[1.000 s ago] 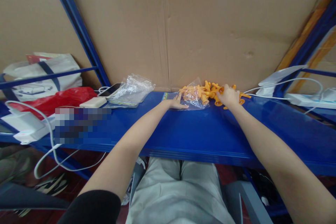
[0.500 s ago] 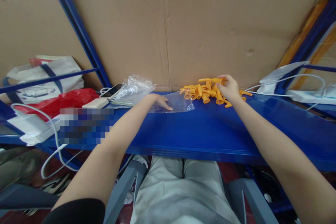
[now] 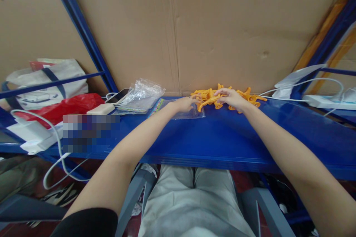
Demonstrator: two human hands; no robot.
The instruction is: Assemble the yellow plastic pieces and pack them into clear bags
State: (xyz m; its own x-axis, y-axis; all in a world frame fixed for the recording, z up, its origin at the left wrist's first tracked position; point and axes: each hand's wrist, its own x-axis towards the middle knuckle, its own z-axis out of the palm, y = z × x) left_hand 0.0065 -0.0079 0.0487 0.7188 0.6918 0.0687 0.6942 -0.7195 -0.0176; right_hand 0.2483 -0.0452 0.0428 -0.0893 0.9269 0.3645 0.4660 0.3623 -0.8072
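Note:
A pile of orange plastic pieces (image 3: 244,95) lies against the cardboard wall at the back of the blue shelf (image 3: 222,140). A flat clear plastic bag (image 3: 167,106) lies just left of the pile. My left hand (image 3: 185,103) rests on the bag's right end, fingers pinching its opening beside an orange piece (image 3: 207,102). My right hand (image 3: 232,98) hovers over the pile's left part, fingers spread and touching the pieces.
A crumpled clear bag (image 3: 141,94), a phone (image 3: 116,96) and a white power bank (image 3: 100,109) lie to the left. Further left are a red bag (image 3: 61,105) and white chargers with cables (image 3: 33,133). A white power strip (image 3: 325,100) sits at the right.
My left hand moved right along the clear bag to its opening by the pile. My right hand lowered the lifted orange piece and came down left over the pile.

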